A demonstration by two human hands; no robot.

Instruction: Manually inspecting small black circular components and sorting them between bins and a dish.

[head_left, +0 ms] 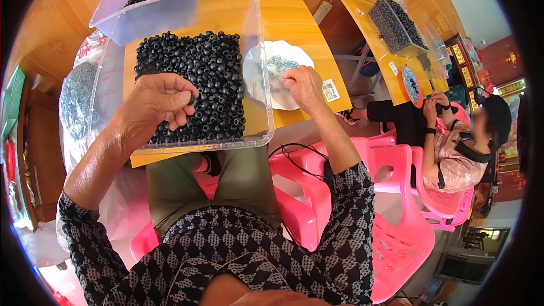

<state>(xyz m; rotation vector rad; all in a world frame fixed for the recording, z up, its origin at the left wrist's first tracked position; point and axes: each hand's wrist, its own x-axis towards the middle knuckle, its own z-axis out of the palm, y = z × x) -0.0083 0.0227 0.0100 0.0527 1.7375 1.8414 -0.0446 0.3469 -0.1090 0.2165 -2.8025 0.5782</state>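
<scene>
i see my left hand [161,105] pinched shut on one black bead [191,100], hovering over the clear tray [258,68] of beads beneath it for easy picking. my right hand [303,88] pinches closed over the white plate [292,56] of small grey parts on the worktop [294,17], though i cannot tell what it grips.

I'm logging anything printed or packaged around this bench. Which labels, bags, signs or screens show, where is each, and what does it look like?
Sticker label: small white rectangle, dark print, on the table's right edge beside the right hand.
Plastic bag: left of the clear tray, translucent, red marks, grey contents.
Second sticker: white, on the neighbouring table.
Wall signs: far right, red and gold.
</scene>
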